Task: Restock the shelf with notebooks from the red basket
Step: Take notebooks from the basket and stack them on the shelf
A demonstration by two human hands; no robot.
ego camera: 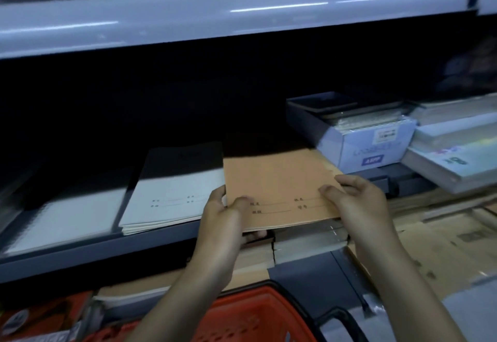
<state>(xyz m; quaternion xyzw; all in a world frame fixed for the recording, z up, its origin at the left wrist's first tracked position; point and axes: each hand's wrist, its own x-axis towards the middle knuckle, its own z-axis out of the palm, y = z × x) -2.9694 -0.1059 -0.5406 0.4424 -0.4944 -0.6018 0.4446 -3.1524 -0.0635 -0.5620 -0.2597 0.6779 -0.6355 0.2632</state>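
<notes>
A stack of brown-covered notebooks point(277, 180) lies half onto the grey shelf point(80, 258), its far end in shadow. My left hand point(224, 218) grips the stack's near left corner, thumb on top and fingers underneath. My right hand point(357, 201) holds the near right edge, thumb on the cover. The red basket point(250, 314) sits below, at the bottom of the view, between my forearms.
A pile of white notebooks point(172, 199) lies just left of the brown stack, another white pile point(61, 220) further left. Boxed stationery point(376, 140) sits right of the stack. An upper shelf edge point(215, 16) runs overhead. Cardboard point(443, 242) lies lower right.
</notes>
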